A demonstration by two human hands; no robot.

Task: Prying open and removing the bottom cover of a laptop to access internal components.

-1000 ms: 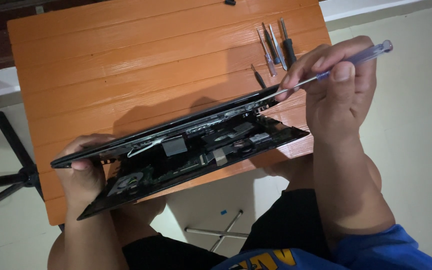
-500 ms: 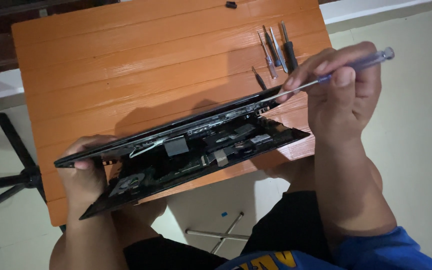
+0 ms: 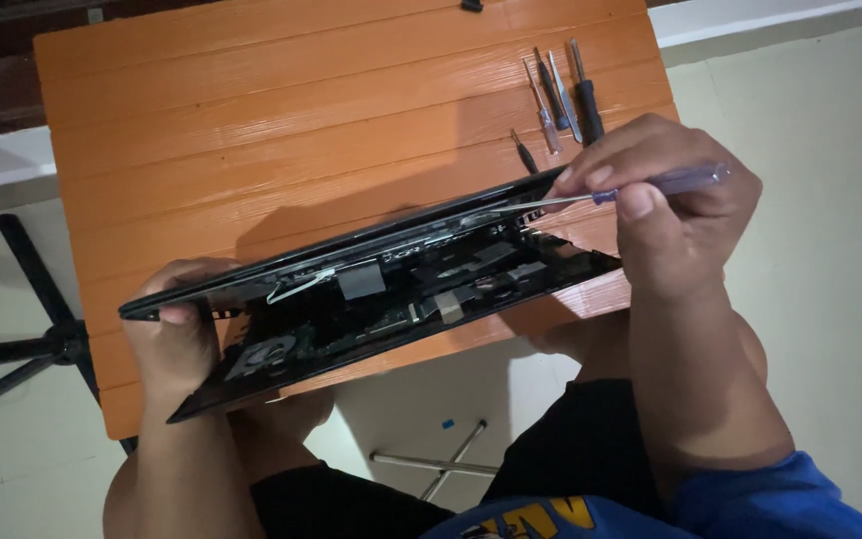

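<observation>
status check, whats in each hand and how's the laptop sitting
Left hand grips laptop edge, cover pried up. Right hand holds screwdriver, tip in the gap. Spare tools lie apart on orange table.

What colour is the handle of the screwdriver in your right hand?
Clear with a blue-violet tint, seen in the head view: screwdriver in the right hand.

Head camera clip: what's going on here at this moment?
A person sits at an orange wooden table with an opened laptop, its top panel lifted away from the base so the internal parts show. The left hand grips the laptop's left end. The right hand holds a clear-handled screwdriver, its tip pushed into the gap at the right end. Several spare tools lie on the table behind.
</observation>
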